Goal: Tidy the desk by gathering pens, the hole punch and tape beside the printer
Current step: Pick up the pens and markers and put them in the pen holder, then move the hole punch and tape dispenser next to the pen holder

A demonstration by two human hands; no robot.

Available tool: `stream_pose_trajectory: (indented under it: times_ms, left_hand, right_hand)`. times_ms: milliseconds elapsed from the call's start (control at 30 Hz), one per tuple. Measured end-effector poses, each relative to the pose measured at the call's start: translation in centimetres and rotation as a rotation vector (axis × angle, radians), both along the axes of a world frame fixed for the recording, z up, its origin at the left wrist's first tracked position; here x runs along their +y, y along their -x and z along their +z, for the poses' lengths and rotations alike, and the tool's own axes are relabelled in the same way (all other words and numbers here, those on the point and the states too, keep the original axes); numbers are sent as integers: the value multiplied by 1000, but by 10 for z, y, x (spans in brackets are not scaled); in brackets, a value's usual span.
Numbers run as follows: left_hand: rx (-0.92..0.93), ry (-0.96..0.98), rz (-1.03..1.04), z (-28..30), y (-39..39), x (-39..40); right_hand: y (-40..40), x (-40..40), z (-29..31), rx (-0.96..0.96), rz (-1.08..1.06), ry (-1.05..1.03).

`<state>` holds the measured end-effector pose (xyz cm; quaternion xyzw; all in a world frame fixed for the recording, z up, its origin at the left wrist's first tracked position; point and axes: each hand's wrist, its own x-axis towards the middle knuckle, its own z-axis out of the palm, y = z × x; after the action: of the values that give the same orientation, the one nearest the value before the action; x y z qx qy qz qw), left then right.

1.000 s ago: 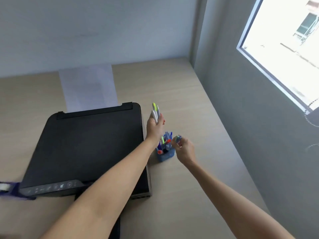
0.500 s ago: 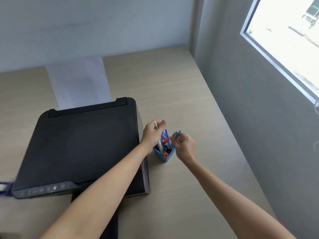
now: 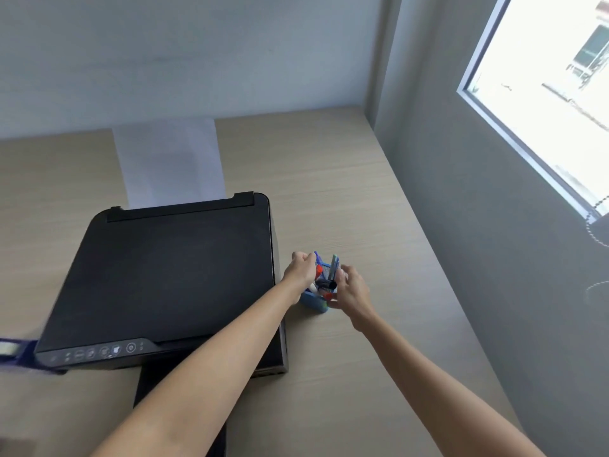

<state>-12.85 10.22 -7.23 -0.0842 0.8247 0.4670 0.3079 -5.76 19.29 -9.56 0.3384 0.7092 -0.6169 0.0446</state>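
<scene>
A small blue mesh pen holder (image 3: 313,302) stands on the desk just right of the black printer (image 3: 171,275). Several pens (image 3: 324,285) with red, black and blue caps stick out of it. My left hand (image 3: 301,268) is at the holder's left rim, fingers curled around pens that reach down into it. My right hand (image 3: 351,291) is at the holder's right side and pinches a grey-green pen (image 3: 334,265) that stands upright in it. A blue tape dispenser (image 3: 11,349) lies at the far left, partly cut off by the frame. No hole punch is visible.
A white sheet of paper (image 3: 168,163) rises from the printer's rear feed. The light wooden desk (image 3: 346,179) runs into a corner, with a grey wall (image 3: 478,242) close on the right and a bright window (image 3: 553,94) above it.
My left hand, which held a bunch of pens raised above the holder, has come down so the pens are inside it. My right hand stayed at the holder with its pen.
</scene>
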Motion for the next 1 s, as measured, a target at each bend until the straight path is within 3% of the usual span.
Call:
stream_pose_trajectory:
  times_ms: [133, 333, 433, 567, 767, 1000]
  left_hand:
    - [-8, -77, 41, 19, 2, -4]
    - [183, -285, -22, 86, 3, -37]
    - [241, -432, 3, 124, -5, -90]
    - [312, -442, 112, 146, -19, -188]
    - [347, -253, 410, 120, -50, -369]
    - [241, 357, 465, 46, -109, -557]
  right_hand:
    - [4, 6, 14, 1, 30, -197]
    - [13, -10, 68, 148, 30, -466]
    - [26, -50, 103, 321, 112, -553]
    - [43, -125, 134, 465, 289, -568]
    - [63, -281, 141, 557, 619, -548]
    - [72, -457, 96, 426, 996, -558]
